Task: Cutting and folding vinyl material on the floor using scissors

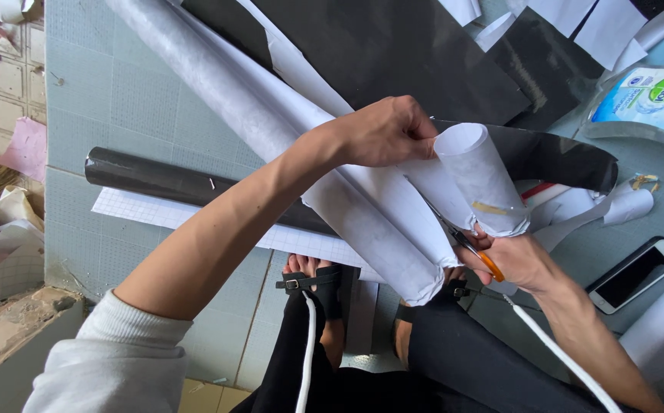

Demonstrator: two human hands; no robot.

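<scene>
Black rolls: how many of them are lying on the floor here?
1. The black roll lies across the tiled floor, under the left hand and white rolls; more could be hidden beneath the paper.

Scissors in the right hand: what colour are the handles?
Orange. The scissors' handle loop shows at the right hand in the head view.

Head view, steeply down, close over hands (454, 199)
</scene>
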